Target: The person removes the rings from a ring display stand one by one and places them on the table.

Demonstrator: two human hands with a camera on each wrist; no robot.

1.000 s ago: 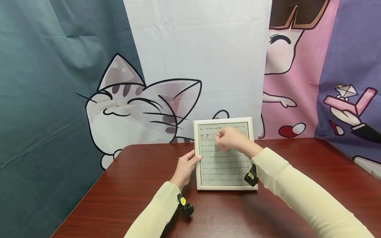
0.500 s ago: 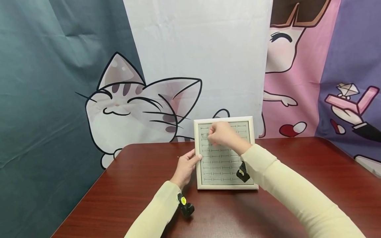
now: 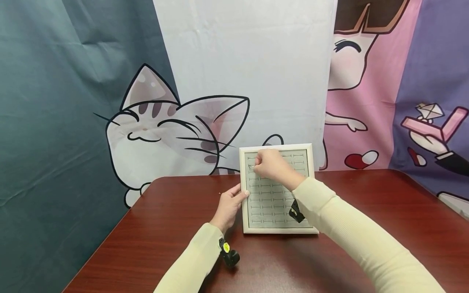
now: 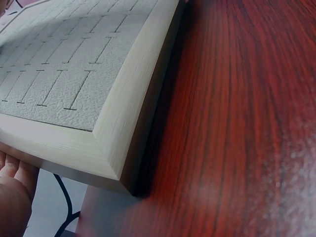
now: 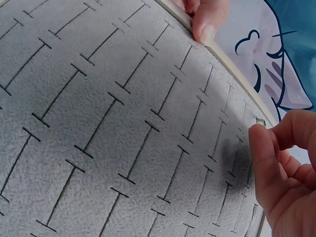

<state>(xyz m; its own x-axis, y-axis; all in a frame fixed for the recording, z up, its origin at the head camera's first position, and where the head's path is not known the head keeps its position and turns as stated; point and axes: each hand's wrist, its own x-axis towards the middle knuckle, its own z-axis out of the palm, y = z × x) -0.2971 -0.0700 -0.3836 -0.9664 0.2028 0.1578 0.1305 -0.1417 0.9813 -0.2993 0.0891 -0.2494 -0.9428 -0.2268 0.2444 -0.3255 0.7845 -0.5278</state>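
A display board (image 3: pixel 264 206) with a cream frame and a grey, textured face stands tilted on the table. Rows of I-shaped slits run across it. My left hand (image 3: pixel 228 206) grips its left edge, with the thumb (image 5: pixel 206 30) on the front of the frame. Near the board's upper left corner, my right hand (image 3: pixel 272 165) has its thumb and forefinger drawn together at a small silvery ring (image 5: pixel 260 121). The ring shows at the fingertips, seated in a slit of the second row. Part of it is hidden by the fingers.
The dark red wooden table (image 3: pixel 176 219) extends to both sides of the board. Behind it hangs a curtain (image 3: pixel 249 61) printed with a cartoon cat and figures. A black cable (image 4: pixel 66 202) hangs beyond the table edge in the left wrist view.
My right hand has moved left and slightly up across the board, reaching the ring near the upper left corner. My left hand keeps its hold on the frame.
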